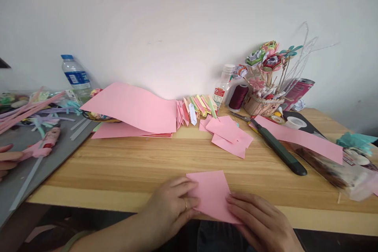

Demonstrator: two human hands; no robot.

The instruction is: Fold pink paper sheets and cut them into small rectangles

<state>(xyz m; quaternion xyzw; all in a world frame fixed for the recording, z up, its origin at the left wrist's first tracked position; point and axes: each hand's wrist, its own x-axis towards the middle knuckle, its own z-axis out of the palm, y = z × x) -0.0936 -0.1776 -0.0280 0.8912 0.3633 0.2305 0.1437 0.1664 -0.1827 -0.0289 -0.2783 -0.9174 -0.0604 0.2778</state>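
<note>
Pink paper, one small four-sided piece (211,197), lies between my hands at the near edge of the wooden worktop (132,165). My left fingers (189,187) pinch its left side; my right fingers (240,204), held close together, pinch its right side. Beyond my fingers are loose pink pieces (227,134), with a dark-handled tool (280,151) farther right. Large pink sheets (132,106) lie beyond my left fingers; well to their left, another person's hand (8,161) holds a pink glue gun (44,145).
</note>
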